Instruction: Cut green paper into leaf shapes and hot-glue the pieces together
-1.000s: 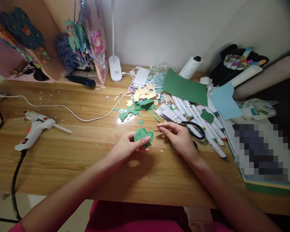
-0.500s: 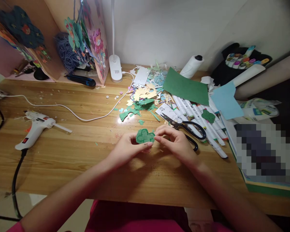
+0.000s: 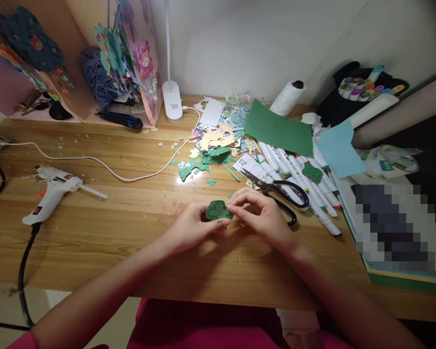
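A small green paper cutout (image 3: 217,209) with darker outlines on its face is held between both hands above the desk. My left hand (image 3: 194,225) grips its left and lower edge, thumb across the front. The fingertips of my right hand (image 3: 259,213) pinch its right edge. Black-handled scissors (image 3: 281,194) lie beside my right hand, blades pointing up and left. Beyond them, a second green cutout (image 3: 312,172) rests on several white markers (image 3: 290,167). A white card with line drawing (image 3: 252,167) sits under the scissor tips.
A white glue gun (image 3: 54,191) lies at the left, its black cord running off the desk. Paper scraps (image 3: 218,140) are heaped at the back centre, near a green sheet (image 3: 279,128). A lamp base (image 3: 172,102) trails a white cable. Stacked sheets (image 3: 407,280) lie right.
The green cutout has tilted, so its face looks flatter and darker and sits slightly lower. Both hands keep their hold, with the right fingertips shifted slightly left.
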`<state>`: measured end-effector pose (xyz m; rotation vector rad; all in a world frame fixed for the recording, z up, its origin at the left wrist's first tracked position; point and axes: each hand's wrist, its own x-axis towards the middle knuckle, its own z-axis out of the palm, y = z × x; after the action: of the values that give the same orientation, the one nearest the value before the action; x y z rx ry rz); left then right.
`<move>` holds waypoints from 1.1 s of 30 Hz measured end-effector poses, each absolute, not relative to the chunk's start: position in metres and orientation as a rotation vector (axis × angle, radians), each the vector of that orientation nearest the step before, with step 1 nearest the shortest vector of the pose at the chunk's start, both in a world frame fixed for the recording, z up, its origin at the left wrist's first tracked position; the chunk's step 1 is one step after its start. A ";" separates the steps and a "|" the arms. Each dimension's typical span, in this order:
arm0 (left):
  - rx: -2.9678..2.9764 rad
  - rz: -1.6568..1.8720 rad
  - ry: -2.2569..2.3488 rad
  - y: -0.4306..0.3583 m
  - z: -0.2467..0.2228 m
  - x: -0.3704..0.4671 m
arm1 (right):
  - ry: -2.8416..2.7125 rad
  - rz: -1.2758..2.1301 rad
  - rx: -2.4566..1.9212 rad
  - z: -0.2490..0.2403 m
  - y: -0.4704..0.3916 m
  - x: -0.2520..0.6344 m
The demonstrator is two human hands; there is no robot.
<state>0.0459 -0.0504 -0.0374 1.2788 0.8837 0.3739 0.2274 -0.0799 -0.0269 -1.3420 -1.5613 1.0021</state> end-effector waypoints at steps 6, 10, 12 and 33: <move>1.244 0.494 0.893 -0.050 -0.038 0.047 | -1.466 1.079 -1.339 -0.029 -0.082 0.223; 1.217 0.511 0.914 -0.050 -0.034 0.048 | -1.456 1.109 -1.368 -0.033 -0.082 0.216; 1.230 0.504 0.940 -0.049 -0.032 0.048 | -1.474 1.068 -1.411 -0.033 -0.081 0.217; 0.801 0.605 0.894 -0.041 -0.028 0.046 | -2.054 0.122 -2.356 -0.030 -0.075 0.291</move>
<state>0.0463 -0.0405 -0.0276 0.8006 0.8940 0.6048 0.2907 -0.0753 -0.0299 -2.3565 -2.0545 0.1224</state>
